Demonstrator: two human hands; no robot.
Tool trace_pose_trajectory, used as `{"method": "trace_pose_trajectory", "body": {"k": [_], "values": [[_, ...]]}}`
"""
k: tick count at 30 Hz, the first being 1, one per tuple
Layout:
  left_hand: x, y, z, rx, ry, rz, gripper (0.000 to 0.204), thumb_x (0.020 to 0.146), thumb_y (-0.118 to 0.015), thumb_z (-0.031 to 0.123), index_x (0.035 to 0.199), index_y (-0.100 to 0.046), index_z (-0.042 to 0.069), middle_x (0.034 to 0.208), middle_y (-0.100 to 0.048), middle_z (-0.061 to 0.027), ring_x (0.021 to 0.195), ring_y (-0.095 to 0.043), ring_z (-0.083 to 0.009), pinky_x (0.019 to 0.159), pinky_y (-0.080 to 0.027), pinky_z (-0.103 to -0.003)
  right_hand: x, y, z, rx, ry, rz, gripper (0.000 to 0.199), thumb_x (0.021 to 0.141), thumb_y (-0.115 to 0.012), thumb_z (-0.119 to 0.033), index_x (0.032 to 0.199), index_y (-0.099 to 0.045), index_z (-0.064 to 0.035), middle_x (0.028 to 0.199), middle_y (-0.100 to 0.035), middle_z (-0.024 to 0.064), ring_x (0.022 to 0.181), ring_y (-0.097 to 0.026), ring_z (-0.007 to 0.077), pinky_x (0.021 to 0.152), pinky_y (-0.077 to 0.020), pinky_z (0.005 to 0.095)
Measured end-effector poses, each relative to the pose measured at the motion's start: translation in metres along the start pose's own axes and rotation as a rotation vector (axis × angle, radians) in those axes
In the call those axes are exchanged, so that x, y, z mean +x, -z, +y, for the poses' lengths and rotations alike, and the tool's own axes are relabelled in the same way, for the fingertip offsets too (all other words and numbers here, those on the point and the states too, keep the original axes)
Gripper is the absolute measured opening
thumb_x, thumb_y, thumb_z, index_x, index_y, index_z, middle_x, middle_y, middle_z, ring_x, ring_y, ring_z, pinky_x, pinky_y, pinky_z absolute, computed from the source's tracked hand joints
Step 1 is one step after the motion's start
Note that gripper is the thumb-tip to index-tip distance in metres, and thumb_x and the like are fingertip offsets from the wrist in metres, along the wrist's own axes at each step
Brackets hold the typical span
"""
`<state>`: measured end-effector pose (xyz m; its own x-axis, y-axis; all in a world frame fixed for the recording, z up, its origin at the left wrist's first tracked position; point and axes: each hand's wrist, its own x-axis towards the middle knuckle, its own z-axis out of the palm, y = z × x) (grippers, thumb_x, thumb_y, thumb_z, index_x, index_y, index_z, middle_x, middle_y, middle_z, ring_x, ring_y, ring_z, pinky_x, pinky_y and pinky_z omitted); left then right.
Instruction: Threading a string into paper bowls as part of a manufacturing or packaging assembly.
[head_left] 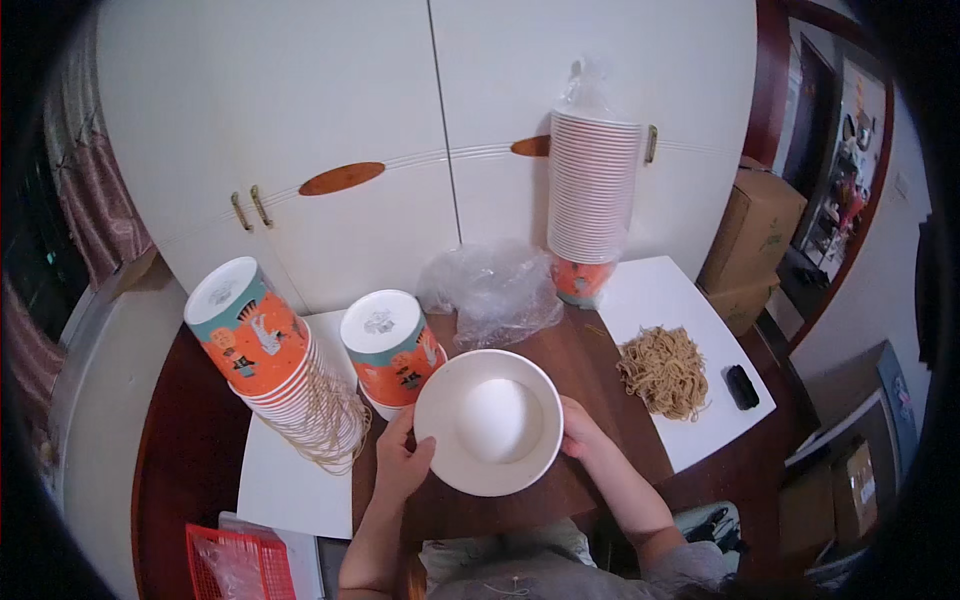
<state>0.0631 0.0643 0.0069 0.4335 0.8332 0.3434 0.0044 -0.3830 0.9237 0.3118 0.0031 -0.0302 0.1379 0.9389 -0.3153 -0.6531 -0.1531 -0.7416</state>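
Observation:
I hold a paper tub [503,422] between both hands, its white inside turned up toward me. On its left side, my left hand [402,462] is closed with the thumb over the rim. My right hand [578,428] grips the opposite side, its fingers partly hidden behind the tub. Just beyond my left hand stands a short stack of upside-down orange and teal paper tubs [383,345]. Farther left, a taller upside-down stack [255,335] leans, with thin tan loops [335,405] hanging over its side.
A tall stack of tubs in clear plastic [594,185] stands at the back right, beside a crumpled clear bag [495,290]. A heap of tan, rubber-band-like strands [664,372] and a small black object [742,387] lie on the right. A red basket [235,565] sits lower left.

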Motion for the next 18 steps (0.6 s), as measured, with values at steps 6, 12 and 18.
{"method": "trace_pose_trajectory", "body": {"k": [6, 12, 18], "values": [[-0.002, -0.005, 0.003, 0.04, 0.086, -0.018, 0.065, 0.066, -0.044, -0.004, 0.129, -0.028, -0.001, 0.109, -0.052, -0.0142, 0.094, -0.054, -0.0166, 0.077, -0.045, -0.025, 0.004, 0.046, 0.016, -0.724, 0.53, 0.147, 0.022, 0.081, -0.057, -0.014, 0.099, -0.053, -0.0041, 0.088, -0.054, 0.0035, 0.076, -0.052, 0.0113, 0.066, -0.0424, 0.024], [-0.029, 0.0, 0.013, 0.187, 0.152, -0.181, 0.052, 0.068, -0.047, -0.002, 0.119, -0.039, -0.005, 0.117, -0.043, -0.0173, 0.072, -0.06, -0.0204, 0.049, -0.052, -0.025, -0.022, 0.096, -0.03, -1.545, 0.978, 0.55, 0.007, 0.07, -0.058, -0.008, 0.077, -0.06, -0.0067, 0.08, -0.058, 0.0095, 0.079, -0.053, 0.0285, 0.07, -0.0418, 0.0382], [-0.051, -0.01, 0.025, 0.003, 0.276, -0.209, 0.042, 0.073, -0.051, -0.007, 0.114, -0.04, -0.011, 0.132, -0.025, -0.0203, 0.068, -0.062, -0.0192, 0.057, -0.054, -0.024, -0.032, 0.137, -0.065, -1.78, 0.929, 0.822, 0.009, 0.069, -0.06, -0.013, 0.077, -0.062, -0.0102, 0.079, -0.054, 0.0066, 0.083, -0.05, 0.026, 0.072, -0.0379, 0.0368]]}}
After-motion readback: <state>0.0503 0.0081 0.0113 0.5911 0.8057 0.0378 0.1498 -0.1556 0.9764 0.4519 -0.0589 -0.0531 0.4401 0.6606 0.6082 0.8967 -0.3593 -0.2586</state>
